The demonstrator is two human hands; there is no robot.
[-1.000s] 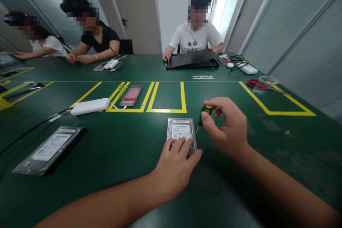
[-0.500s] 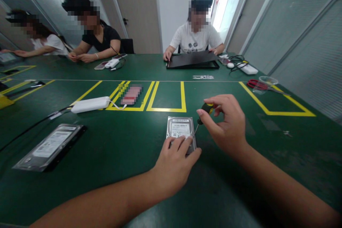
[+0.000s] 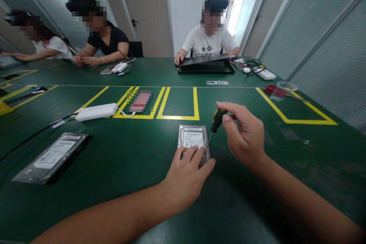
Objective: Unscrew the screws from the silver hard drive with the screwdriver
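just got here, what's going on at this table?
A person's left hand lies over a small hard drive. Their right hand holds a screwdriver, tilted, its tip at the drive's right side by the left fingers. A larger drive lies off to the left. Across the table, a co-worker holds a black panel.

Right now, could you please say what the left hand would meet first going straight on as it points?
Probably the screwdriver: its shaft stands just ahead of the left hand, though depth is unclear.
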